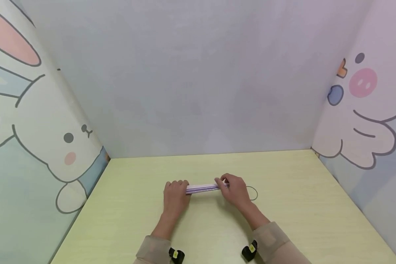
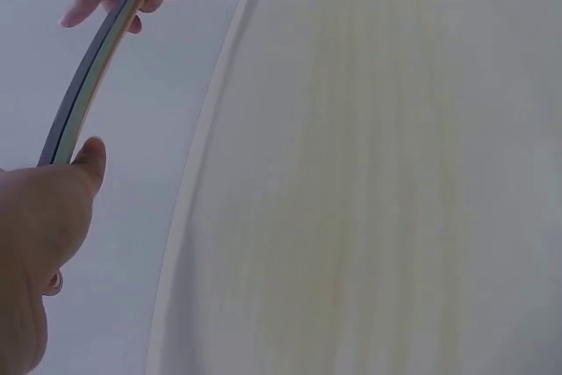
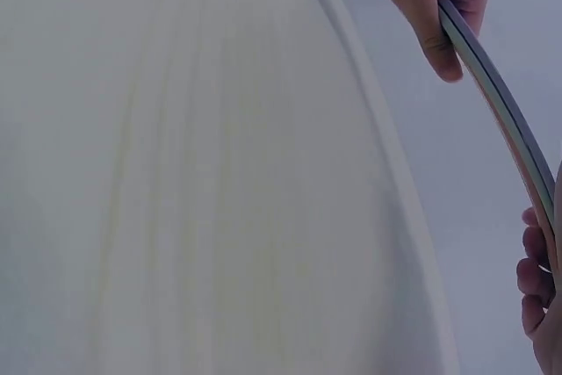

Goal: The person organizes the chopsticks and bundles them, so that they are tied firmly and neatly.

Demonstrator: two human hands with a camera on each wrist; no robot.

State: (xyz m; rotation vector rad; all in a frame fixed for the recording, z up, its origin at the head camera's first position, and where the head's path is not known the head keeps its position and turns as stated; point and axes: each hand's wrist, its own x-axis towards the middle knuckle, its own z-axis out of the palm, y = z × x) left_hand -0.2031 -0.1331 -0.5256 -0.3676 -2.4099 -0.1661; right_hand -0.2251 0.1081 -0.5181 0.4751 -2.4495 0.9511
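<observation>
A thin stack of flat booklets or cards (image 1: pixel 202 189), purple and white along its edge, is held crosswise over the table between both hands. My left hand (image 1: pixel 176 196) grips its left end, fingers over the far side. The right hand (image 1: pixel 233 190) holds the opposite end between thumb and fingers. Seen edge-on in the left wrist view, the stack (image 2: pixel 88 85) shows several layers and bows slightly; the right wrist view shows the same curve in the stack (image 3: pixel 509 116). Its exact kind cannot be told. A thin dark loop (image 1: pixel 257 192), like a band or cord, appears just right of the right hand.
The pale yellow table (image 1: pixel 135 176) spreads around the hands. A plain grey panel (image 1: pixel 198 80) rises at its back edge. Side panels carry a cartoon rabbit (image 1: pixel 49 124) on the left and a cartoon animal (image 1: pixel 376 121) on the right.
</observation>
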